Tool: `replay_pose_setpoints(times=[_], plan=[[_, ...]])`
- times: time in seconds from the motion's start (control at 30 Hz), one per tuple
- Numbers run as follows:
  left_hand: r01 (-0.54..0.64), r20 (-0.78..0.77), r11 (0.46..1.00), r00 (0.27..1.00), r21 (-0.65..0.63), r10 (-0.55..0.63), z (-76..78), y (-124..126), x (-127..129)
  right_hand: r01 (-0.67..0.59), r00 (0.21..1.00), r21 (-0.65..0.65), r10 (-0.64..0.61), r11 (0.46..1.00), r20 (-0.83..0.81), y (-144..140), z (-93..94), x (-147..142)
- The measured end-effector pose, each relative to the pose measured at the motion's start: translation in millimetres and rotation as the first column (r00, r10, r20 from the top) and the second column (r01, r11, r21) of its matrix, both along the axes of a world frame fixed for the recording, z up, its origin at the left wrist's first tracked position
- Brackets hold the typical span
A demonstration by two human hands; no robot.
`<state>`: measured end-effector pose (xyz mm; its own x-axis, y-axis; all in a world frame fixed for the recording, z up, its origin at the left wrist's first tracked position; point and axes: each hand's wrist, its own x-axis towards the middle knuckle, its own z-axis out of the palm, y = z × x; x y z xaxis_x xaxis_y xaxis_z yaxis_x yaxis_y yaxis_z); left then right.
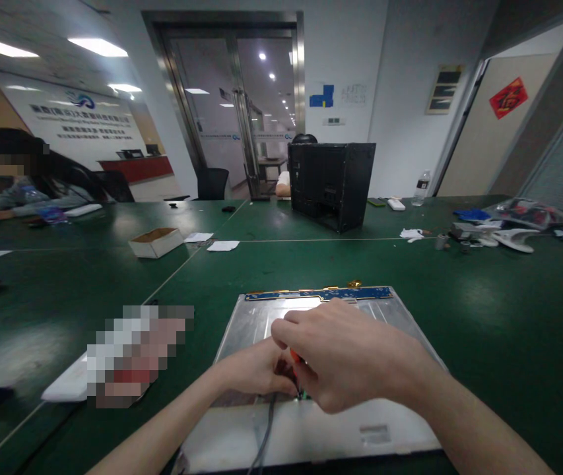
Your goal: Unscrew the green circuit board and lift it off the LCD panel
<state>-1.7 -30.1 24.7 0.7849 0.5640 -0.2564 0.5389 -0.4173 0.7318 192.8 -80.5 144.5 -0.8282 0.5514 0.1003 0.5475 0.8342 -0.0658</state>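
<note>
A flat metal-backed display panel (400, 330) lies on the green table (509, 316) in front of me, with a narrow blue circuit strip (321, 294) along its far edge. My right hand (345, 356) is closed around a tool with an orange handle (295, 357), tip pointing down at the panel's middle. My left hand (256, 369) rests on the panel right beside the tool, fingers pinched near the tip. A grey cable (264, 435) runs from that spot toward me. What lies under the hands is hidden.
A black computer case (333, 181) stands at the table's far middle. A small open cardboard box (156, 241) and papers lie left of centre. Loose parts and bags (503, 227) sit far right. A water bottle (422, 188) stands behind. Another person (28, 178) sits far left.
</note>
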Motion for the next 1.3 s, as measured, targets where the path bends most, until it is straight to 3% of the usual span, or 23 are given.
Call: replay_pose_setpoints(times=[0.13,0.33,0.47,0.63,0.87,1.1,1.3], plan=[[-0.012,-0.001,0.998,1.000,0.057,0.012,-1.0,-0.9,0.0,-0.002,1.000,0.021,0.002,1.000,-0.013,-0.2,-0.3,-1.8],[0.006,0.123,1.000,0.992,-0.007,-0.005,1.0,1.7,1.8,0.111,0.994,0.066,-0.111,0.992,-0.009,1.5,-2.1,-2.9],[0.067,0.120,0.998,0.990,0.017,-0.068,0.8,2.7,1.0,0.062,0.998,0.014,-0.062,0.998,0.000,-0.1,0.8,0.1],[0.018,0.041,1.000,0.999,-0.003,-0.017,0.4,-0.3,0.1,0.001,1.000,-0.004,-0.001,1.000,-0.024,-1.2,1.1,1.0],[-0.027,0.045,0.999,0.999,0.026,0.026,6.5,-0.7,2.9,0.080,0.997,0.055,-0.080,0.995,-0.009,4.6,-2.7,-1.8],[0.033,0.014,0.999,0.999,0.015,-0.033,2.3,0.1,-0.2,-0.007,0.999,-0.018,0.007,1.000,-0.037,0.2,-0.2,2.1],[0.028,0.015,1.000,1.000,-0.003,-0.028,3.3,-1.3,1.9,0.025,1.000,0.005,-0.025,1.000,-0.004,1.5,-0.5,-1.2]])
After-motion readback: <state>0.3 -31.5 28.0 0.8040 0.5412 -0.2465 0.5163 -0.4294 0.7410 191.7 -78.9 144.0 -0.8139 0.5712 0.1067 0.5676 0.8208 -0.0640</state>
